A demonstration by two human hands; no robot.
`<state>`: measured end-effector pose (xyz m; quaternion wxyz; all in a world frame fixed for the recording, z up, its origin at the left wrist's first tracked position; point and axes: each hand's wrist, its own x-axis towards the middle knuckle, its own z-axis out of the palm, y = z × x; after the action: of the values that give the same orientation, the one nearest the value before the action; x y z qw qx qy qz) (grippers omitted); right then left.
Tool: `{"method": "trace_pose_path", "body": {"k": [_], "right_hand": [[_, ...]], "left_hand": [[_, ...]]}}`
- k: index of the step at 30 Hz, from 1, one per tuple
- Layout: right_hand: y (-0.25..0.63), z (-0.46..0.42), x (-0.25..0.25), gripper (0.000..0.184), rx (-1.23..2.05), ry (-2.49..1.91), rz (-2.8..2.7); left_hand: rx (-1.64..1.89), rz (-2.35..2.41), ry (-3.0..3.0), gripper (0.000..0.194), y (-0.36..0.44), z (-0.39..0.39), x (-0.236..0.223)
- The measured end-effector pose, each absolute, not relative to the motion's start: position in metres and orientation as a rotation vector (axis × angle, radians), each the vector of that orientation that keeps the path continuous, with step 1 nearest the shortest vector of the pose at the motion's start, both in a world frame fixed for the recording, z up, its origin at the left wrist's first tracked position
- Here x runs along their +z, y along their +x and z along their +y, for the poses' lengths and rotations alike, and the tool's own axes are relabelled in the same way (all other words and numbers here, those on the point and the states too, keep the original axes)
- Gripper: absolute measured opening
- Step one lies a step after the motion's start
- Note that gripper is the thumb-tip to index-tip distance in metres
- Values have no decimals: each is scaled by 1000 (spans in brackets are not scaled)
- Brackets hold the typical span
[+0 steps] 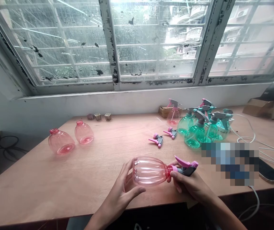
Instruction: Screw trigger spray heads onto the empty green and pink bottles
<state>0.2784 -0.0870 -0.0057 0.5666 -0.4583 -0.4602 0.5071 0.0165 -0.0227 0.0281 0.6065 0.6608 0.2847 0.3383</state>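
A clear pink spray bottle [149,171] lies sideways in the air above the table's front edge, its base to the left. My left hand [125,187] cups the base end, fingers behind it and thumb along the lower side. At the neck, my right hand [187,182] pinches the collar of the pink and grey spray head [187,166], which sits on the bottle's mouth. Two loose spray heads, one nearer [157,140] and one farther [170,132], lie beyond the bottle. Two pink bottles without heads, one at far left [60,142] and another beside it [83,132], stand upright.
Several green spray bottles [195,135] with heads crowd the right side, and a pink one [173,115] stands behind them. Small metallic cubes [107,117] sit near the wall. White cables [249,138], a phone [271,171] and a cardboard box [256,106] occupy the far right.
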Motion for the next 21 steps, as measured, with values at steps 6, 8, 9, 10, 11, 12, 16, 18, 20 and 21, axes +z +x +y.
{"method": "trace_pose_path", "body": {"k": [6, 8, 9, 10, 11, 12, 16, 18, 20, 21], "right_hand": [[277, -87, -5, 35, 1213, -1060, -1091], [278, -87, -5, 35, 1217, -1051, -1093], [278, -87, -5, 36, 1219, -1045, -1096], [278, -87, -5, 36, 1224, -1041, -1099], [279, -87, -5, 37, 1226, -1039, -1102], [279, -87, -5, 37, 1225, -1040, -1104], [279, -87, -6, 36, 1211, -1054, -1101], [279, -86, -7, 35, 1201, -1054, -1094], [280, -85, -9, 35, 1195, -1056, -1089], [280, -85, -10, 35, 1195, -1055, -1087]], "left_hand": [[782, 670, 1575, 82, 15, -25, 22], [771, 653, 1548, 88, 14, -25, 20], [771, 653, 1530, 90, 13, -25, 20], [772, 657, 1512, 90, 13, -25, 20], [772, 665, 1498, 89, 13, -25, 20], [772, 674, 1487, 87, 13, -26, 21], [752, 686, 1532, 80, 13, -24, 21], [730, 655, 1591, 82, 12, -22, 17], [705, 609, 1635, 83, 11, -20, 13], [693, 589, 1645, 83, 11, -20, 12]]}}
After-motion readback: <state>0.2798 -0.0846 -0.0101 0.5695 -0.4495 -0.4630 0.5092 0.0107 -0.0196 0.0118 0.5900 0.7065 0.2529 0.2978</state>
